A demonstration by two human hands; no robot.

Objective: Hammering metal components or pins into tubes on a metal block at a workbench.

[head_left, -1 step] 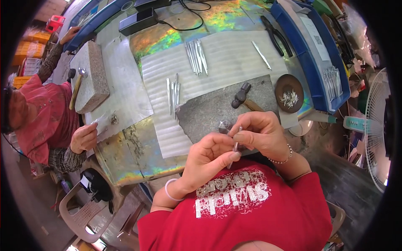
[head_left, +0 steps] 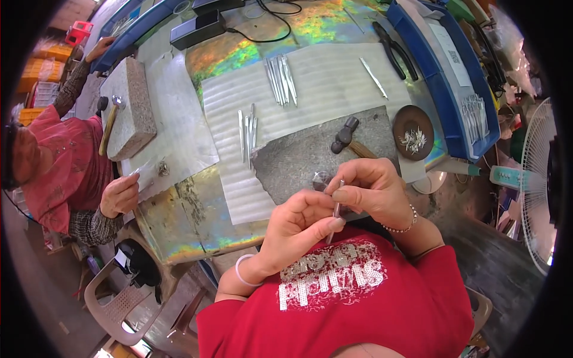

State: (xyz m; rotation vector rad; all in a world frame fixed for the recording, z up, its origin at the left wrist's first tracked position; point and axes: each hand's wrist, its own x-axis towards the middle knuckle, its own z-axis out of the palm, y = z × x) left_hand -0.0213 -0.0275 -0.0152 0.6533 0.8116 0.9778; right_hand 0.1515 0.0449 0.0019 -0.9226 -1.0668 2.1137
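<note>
My left hand (head_left: 301, 224) and my right hand (head_left: 371, 190) meet in front of my chest, at the near edge of a grey stone slab (head_left: 292, 158). Both are closed, thumb against fingers, on one slim silvery metal rod (head_left: 337, 210) held almost upright. Its lower end sticks out below the left thumb; fingers hide part of it. Just beyond the fingertips sits a small shiny round object (head_left: 321, 178) whose kind I cannot make out. A hammer (head_left: 344, 136) lies on the slab, its wooden handle partly behind my right hand.
Slim silvery pieces (head_left: 280, 80) lie on a white foam sheet (head_left: 221, 101). On the right are a brown dish (head_left: 412, 114) of small slivers, black-handled pliers (head_left: 395, 51), a blue tray (head_left: 441, 89) and a fan (head_left: 537, 185). A co-worker (head_left: 65, 155) sits left beside a stone block (head_left: 134, 107).
The metal rod has turned slightly between my fingers and looks a little longer and brighter. Both hands stay in nearly the same place.
</note>
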